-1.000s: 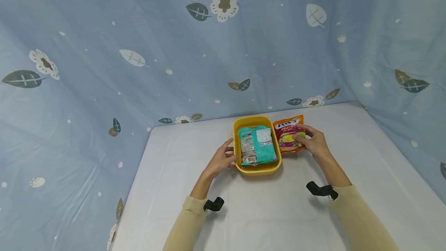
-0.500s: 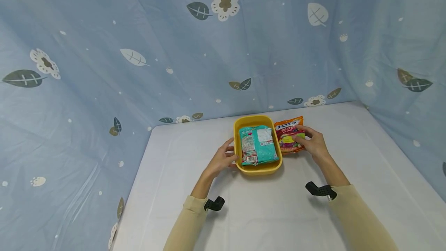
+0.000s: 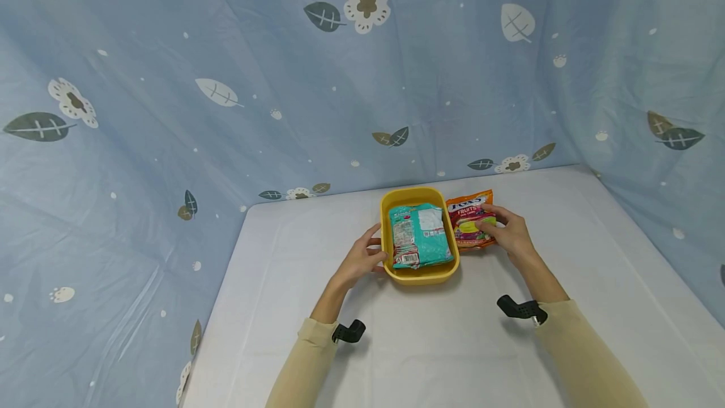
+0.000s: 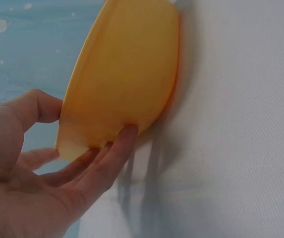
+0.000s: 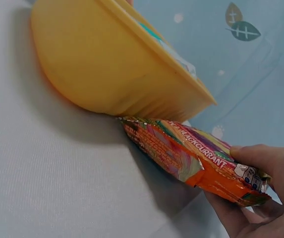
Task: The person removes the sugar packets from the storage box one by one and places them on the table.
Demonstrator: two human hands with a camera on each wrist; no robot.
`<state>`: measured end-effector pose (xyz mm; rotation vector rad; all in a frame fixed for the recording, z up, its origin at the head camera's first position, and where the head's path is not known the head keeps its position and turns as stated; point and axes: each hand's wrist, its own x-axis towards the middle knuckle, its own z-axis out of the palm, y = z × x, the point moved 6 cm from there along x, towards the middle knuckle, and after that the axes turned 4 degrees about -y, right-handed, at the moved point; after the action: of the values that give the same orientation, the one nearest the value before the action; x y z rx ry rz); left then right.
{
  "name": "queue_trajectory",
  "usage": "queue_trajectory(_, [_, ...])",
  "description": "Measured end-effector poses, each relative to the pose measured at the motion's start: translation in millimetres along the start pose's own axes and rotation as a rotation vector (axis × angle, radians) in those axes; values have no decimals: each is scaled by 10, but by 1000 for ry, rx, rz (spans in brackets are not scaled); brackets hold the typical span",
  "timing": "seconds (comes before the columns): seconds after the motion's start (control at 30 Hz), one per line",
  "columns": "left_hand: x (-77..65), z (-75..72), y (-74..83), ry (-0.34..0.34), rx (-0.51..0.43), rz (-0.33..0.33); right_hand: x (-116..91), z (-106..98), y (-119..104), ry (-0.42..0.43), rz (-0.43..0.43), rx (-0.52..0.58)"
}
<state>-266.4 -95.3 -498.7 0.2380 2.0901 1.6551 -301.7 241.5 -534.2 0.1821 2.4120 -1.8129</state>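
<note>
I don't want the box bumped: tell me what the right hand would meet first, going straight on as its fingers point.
Likely the box: the right hand pinches the orange bag, whose edge faces the box's side, so the bag would press there first. Whether they touch now is unclear.

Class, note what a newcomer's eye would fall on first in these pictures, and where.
The bright yellow container would likely draw the eye first, on the white table, with a turquoise packet inside. Just to its right, the right hand grips an orange FOX'S bag, while the left hand touches the container's left side.
</note>
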Motion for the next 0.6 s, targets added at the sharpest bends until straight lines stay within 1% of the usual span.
queue_trajectory(0.17, [22,-2,-26,-3,6,-2,19,1,33,3,19,-6])
queue_trajectory(0.27, [72,-8,-105,-2,9,-2,35,3,50,6,25,-27])
queue_trajectory(0.43, [143,-19,-238,22,14,4,45,-3,56,18,21,-54])
queue_trajectory(0.6, [157,-26,-276,46,31,8,51,-4,79,20,36,-88])
